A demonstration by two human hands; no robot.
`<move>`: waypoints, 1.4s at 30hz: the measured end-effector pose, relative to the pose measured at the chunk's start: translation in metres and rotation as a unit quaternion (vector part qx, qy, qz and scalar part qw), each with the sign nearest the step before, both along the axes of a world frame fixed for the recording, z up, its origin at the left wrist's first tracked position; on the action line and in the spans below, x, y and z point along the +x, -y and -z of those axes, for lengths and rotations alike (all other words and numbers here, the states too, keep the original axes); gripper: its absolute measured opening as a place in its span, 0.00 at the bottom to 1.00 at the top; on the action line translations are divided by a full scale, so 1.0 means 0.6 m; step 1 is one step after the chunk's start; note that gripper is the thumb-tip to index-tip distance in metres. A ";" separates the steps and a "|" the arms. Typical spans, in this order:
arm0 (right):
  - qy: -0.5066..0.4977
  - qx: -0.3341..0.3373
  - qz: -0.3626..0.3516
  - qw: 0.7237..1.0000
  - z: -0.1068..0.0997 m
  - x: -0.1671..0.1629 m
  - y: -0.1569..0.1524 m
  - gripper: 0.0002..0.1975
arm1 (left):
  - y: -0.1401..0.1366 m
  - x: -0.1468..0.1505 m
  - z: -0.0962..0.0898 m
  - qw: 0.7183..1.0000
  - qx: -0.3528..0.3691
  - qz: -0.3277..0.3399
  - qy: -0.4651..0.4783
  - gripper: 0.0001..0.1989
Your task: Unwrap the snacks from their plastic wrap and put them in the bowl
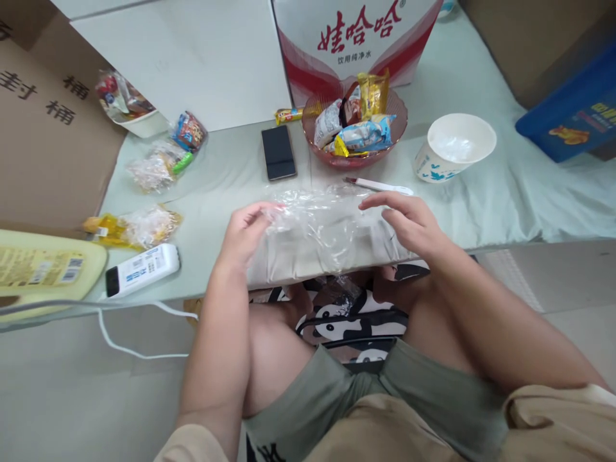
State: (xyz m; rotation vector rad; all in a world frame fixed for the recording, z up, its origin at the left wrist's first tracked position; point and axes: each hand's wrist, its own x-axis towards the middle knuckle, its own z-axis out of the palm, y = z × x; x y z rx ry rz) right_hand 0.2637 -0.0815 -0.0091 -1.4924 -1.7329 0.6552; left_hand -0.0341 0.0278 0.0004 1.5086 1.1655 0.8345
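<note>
A clear, crinkled plastic bag (320,224) is spread over the front edge of the cloth-covered table. My left hand (246,230) pinches its left side between thumb and fingers. At the bag's right side, my right hand (412,221) is open, with the index finger stretched out and the fingers apart. Whether its fingertips touch the film I cannot tell. Just beyond the bag lies a slim white-handled tool (387,188) with a dark reddish end. Behind that stands a pinkish glass bowl (332,156) of wrapped snacks (366,133).
A phone (279,153) lies left of the bowl, a paper cup (436,160) stands to the right. Leftward are crumpled wrappers (151,170), a yellow packet (132,229), a white device (144,268) and a pale yellow jug (48,256). Boxes (356,38) line the back.
</note>
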 end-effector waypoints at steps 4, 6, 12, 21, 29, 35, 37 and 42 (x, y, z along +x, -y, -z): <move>0.100 0.009 -0.095 0.990 0.015 -0.009 0.010 0.33 | -0.004 0.000 -0.005 0.987 -0.104 -0.097 0.077 0.07; 0.172 -0.015 -0.130 0.976 0.026 -0.034 0.015 0.40 | -0.003 0.006 -0.007 0.981 -0.143 -0.091 0.092 0.07; 0.205 0.003 -0.108 0.973 0.030 -0.088 0.008 0.17 | -0.002 0.015 -0.005 0.973 -0.211 -0.005 0.095 0.11; -0.291 -0.131 0.187 0.929 0.007 -0.052 -0.015 0.14 | -0.003 -0.016 0.003 0.984 -0.092 0.120 0.098 0.41; -0.366 -0.191 0.247 0.877 -0.006 -0.048 -0.031 0.12 | -0.003 0.021 0.013 0.997 -0.061 -0.010 0.044 0.19; -0.355 -0.173 0.260 0.881 -0.004 -0.040 -0.032 0.11 | -0.017 0.020 0.010 0.987 -0.119 -0.073 0.081 0.23; -0.347 -0.176 0.263 0.883 0.002 -0.039 -0.035 0.12 | -0.014 0.020 0.011 0.991 -0.116 -0.016 0.066 0.25; -0.321 -0.161 0.238 0.902 0.015 -0.033 -0.033 0.16 | -0.017 0.030 0.024 0.991 -0.084 -0.103 0.000 0.14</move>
